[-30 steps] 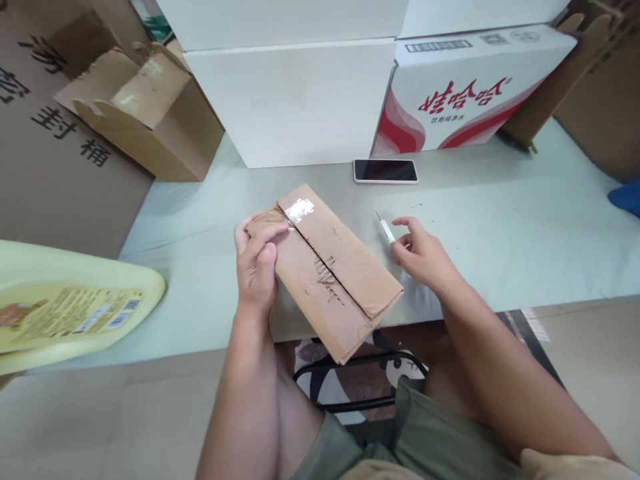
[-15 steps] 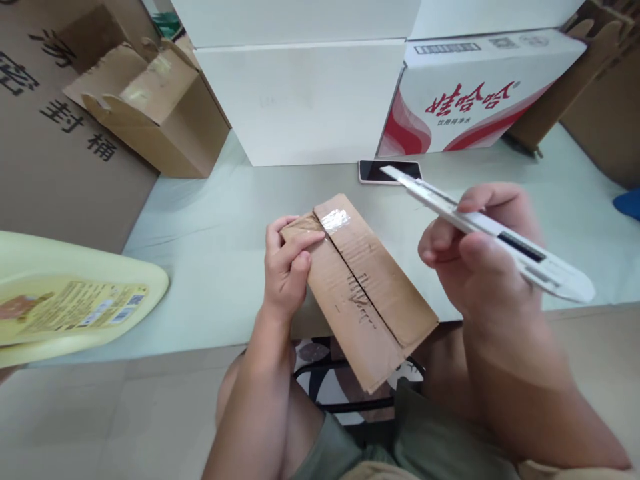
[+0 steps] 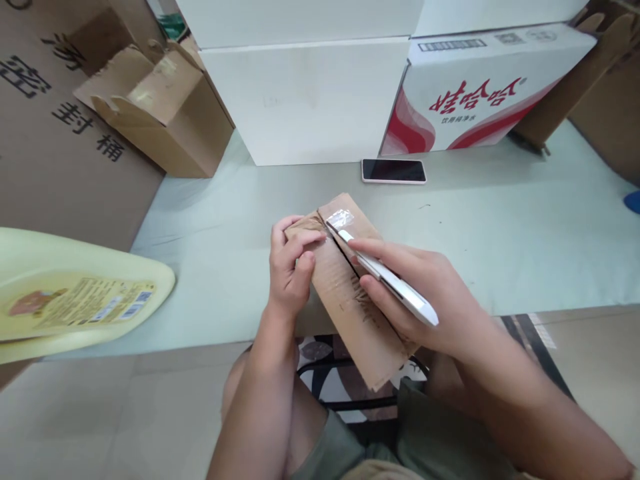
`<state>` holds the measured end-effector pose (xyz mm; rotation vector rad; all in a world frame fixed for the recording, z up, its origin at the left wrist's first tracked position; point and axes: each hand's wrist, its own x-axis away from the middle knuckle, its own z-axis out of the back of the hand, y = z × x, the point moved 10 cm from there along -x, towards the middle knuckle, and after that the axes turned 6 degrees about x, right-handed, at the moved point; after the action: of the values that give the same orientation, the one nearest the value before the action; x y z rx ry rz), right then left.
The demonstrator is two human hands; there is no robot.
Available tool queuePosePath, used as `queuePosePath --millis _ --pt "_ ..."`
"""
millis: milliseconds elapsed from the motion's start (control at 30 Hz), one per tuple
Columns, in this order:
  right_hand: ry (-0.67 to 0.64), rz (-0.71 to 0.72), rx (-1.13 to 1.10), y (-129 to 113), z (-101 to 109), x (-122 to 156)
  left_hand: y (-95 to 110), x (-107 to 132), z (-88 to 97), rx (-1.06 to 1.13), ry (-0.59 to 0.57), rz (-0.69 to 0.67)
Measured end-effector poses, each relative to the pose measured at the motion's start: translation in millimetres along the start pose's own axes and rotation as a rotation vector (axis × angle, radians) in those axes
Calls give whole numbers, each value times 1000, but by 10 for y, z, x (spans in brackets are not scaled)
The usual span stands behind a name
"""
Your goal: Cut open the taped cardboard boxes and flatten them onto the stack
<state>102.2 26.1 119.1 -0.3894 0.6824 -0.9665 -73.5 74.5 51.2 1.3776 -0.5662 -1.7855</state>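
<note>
A brown cardboard box [image 3: 345, 300], tilted, extends past the front edge of the table. My left hand [image 3: 293, 263] grips its upper left corner, thumb and fingers bent over the top. Shiny clear tape [image 3: 341, 219] covers the far end of the seam between the flaps. In my right hand [image 3: 415, 287] is a white utility knife [image 3: 395, 283], held like a pen. Its blade tip is at the seam beside the tape; whether it has gone in I cannot tell. My right hand hides the box's right side.
A phone [image 3: 394, 171] lies behind the box on the pale green tabletop [image 3: 210, 267]. White boxes [image 3: 310, 107] and a red-and-white carton [image 3: 465, 100] stand at the back. An open cardboard carton [image 3: 185, 127] is at back left, a yellow bottle [image 3: 90, 293] at left.
My right hand has swung left and down with the utility knife, from above the table to the box's seam. My left hand keeps its hold on the box.
</note>
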Motion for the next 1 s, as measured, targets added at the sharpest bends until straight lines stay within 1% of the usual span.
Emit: queuePosePath --millis 233,433,633,767,833,900,933,1000 --pt "-8 39 34 -61 -37 11 38 2 -11 16 3 -23" --pt "57 42 67 -69 20 27 50 7 -11 37 10 -36" --pt "0 45 147 -65 -76 13 57 14 -12 51 16 -50" --pt "9 14 150 -66 -27 -15 75 21 -4 57 31 -69" --pt "31 -7 116 -57 37 7 74 21 3 45 33 -63" --pt "85 -13 27 -45 123 73 61 19 14 32 33 -48" --pt "138 -15 -40 -27 183 122 52 17 20 29 33 -40" --pt "306 -28 -184 55 333 243 30 17 37 33 41 -27"
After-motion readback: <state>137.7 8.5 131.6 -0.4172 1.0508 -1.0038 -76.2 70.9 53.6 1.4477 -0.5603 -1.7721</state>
